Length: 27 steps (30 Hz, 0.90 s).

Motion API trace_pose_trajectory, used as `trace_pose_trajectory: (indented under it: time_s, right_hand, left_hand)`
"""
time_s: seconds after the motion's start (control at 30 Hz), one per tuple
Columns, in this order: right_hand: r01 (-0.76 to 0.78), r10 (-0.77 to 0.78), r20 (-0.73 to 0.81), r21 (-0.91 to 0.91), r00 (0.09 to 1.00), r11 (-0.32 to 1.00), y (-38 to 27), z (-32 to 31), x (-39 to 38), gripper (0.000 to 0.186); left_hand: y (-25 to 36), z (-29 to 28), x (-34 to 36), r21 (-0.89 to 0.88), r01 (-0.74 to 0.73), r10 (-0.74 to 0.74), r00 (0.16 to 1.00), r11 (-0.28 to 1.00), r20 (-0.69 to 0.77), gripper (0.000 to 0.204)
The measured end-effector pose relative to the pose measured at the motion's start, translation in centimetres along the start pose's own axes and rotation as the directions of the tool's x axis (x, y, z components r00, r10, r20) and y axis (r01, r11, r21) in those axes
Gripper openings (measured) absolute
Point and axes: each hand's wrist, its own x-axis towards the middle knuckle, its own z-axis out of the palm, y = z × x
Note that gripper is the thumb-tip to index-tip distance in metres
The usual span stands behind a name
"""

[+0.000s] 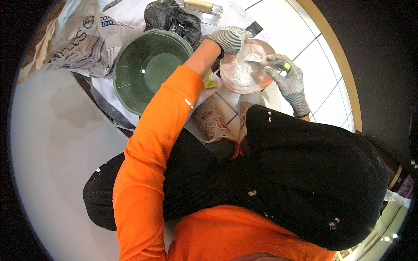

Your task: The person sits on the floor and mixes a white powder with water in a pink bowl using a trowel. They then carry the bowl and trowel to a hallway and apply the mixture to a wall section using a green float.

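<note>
A reddish round tub (244,90) with white powder or paste (241,71) inside stands in front of my shoes. My left hand (230,39), in a grey knit glove, reaches over and grips the tub's far left rim; its fingertips are partly hidden. In the same kind of glove, my right hand (287,76) closes round the handle of a putty knife with a yellow end. Its metal blade (256,64) dips into the white material. Left of the tub stands a large dark green bucket (123,93), with a little water apparently at its bottom.
Behind the green bucket lie a crumpled printed plastic sack (82,41) and a black plastic bag (167,19). A trowel with a wooden handle (198,4) rests at the back. White tiled floor (320,65) extends right, bordered by a tan edge strip (344,65).
</note>
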Motion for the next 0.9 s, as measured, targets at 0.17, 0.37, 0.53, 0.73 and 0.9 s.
trace_pose_trajectory:
  time_s: [0.17,0.37,0.53,0.73,0.9]
  right_hand:
    - [-0.060,0.060,-0.034,-0.018,0.998,0.998,0.3,0.1,0.1,0.030]
    - [-0.053,0.051,0.152,0.007,0.987,0.999,0.1,0.0,-0.2,0.032]
    - [-0.062,0.062,0.037,0.000,0.997,0.998,0.1,-0.2,0.1,0.033]
    - [-0.072,0.070,0.062,0.025,0.996,0.997,0.8,-0.4,-0.1,0.035]
    - [-0.041,0.035,0.213,0.028,0.977,0.999,0.6,-0.1,0.2,0.036]
  left_hand:
    - [-0.5,0.7,-0.1,0.005,-0.030,0.031,0.996,1.000,-0.079,0.057]
    - [0.5,-0.7,-0.8,0.056,-0.022,0.022,1.000,0.998,0.008,0.047]
    - [-0.4,0.3,-0.7,-0.018,-0.073,0.070,0.989,0.997,-0.127,0.050]
    - [-0.6,0.9,0.0,-0.002,-0.044,0.044,0.996,0.999,-0.082,0.053]
    - [-2.8,2.0,0.7,-0.030,-0.086,0.083,0.993,0.996,-0.088,0.075]
